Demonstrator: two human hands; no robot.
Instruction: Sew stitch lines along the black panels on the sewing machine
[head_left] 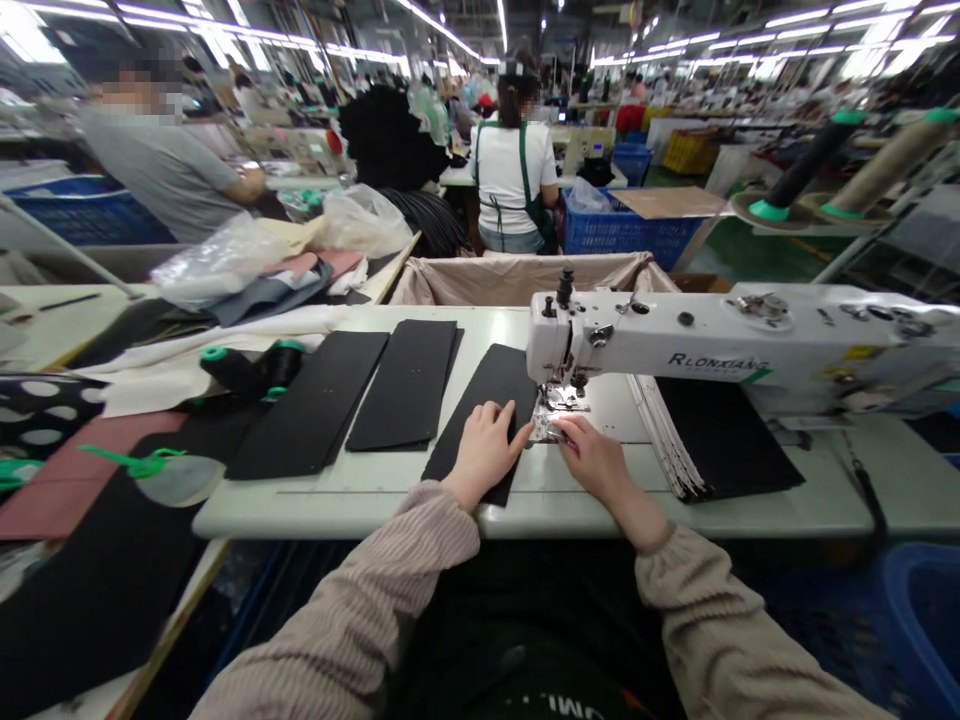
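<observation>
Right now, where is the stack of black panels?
Head view: the stack of black panels lies right of the right hand, under the white sewing machine arm.

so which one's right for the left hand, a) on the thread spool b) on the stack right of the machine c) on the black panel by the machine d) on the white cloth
C, the left hand lies flat on the black panel right beside the sewing machine.
</observation>
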